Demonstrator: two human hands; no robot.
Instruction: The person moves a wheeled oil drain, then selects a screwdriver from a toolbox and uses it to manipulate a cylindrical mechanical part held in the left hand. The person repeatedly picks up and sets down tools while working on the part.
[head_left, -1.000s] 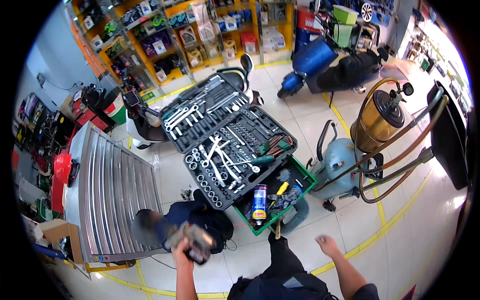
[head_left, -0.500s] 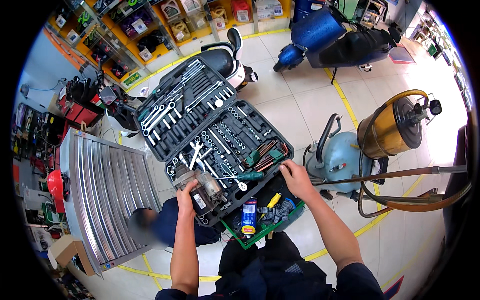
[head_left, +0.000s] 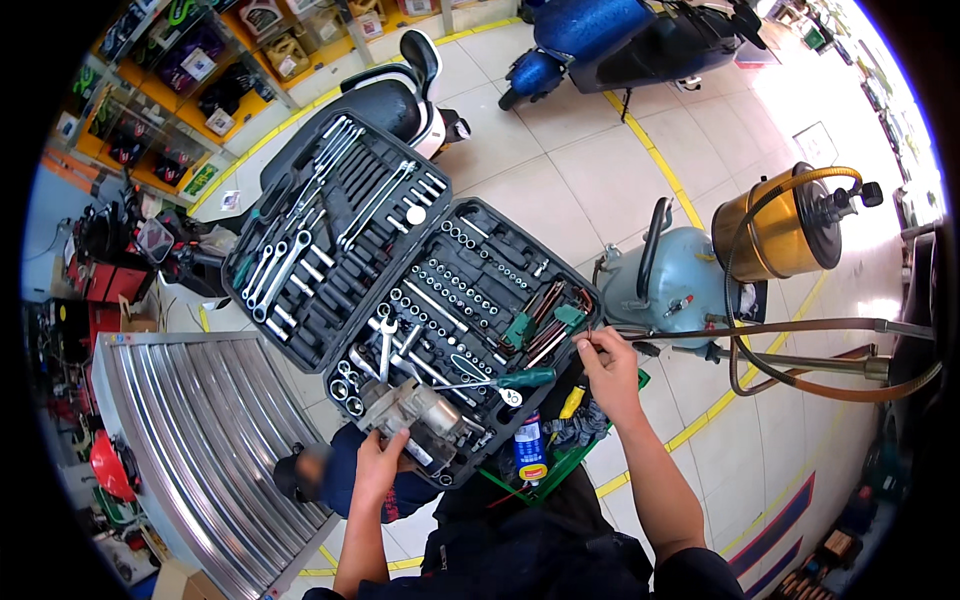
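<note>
A dark tool case [head_left: 452,203] lies spread before me, full of sockets, wrenches and hex keys. At its near left corner sits a worn metal starter motor [head_left: 432,412]. My left hand [head_left: 378,464] grips its near side, thumb on top, the other fingers partly hidden. My right hand [head_left: 610,372] is at the case's right edge, thumb and fingers pinched together; what is between them is too small to make out. Close by lie copper-coloured hex keys in green holders [head_left: 568,316]. A ratchet [head_left: 508,394] and a green-handled screwdriver [head_left: 525,378] rest across the sockets.
Under the case's near edge, a green crate [head_left: 575,475] holds a blue spray can [head_left: 530,448] and a yellow-handled tool [head_left: 572,402]. A person in a cap [head_left: 345,475] is low at my left beside a metal cabinet [head_left: 200,440]. A tank with hoses [head_left: 665,275] stands right.
The view has shifted, so the case sits further left. My right fingers, earlier on the case's edge, are now pinched together there. The left hand stays on the starter motor.
</note>
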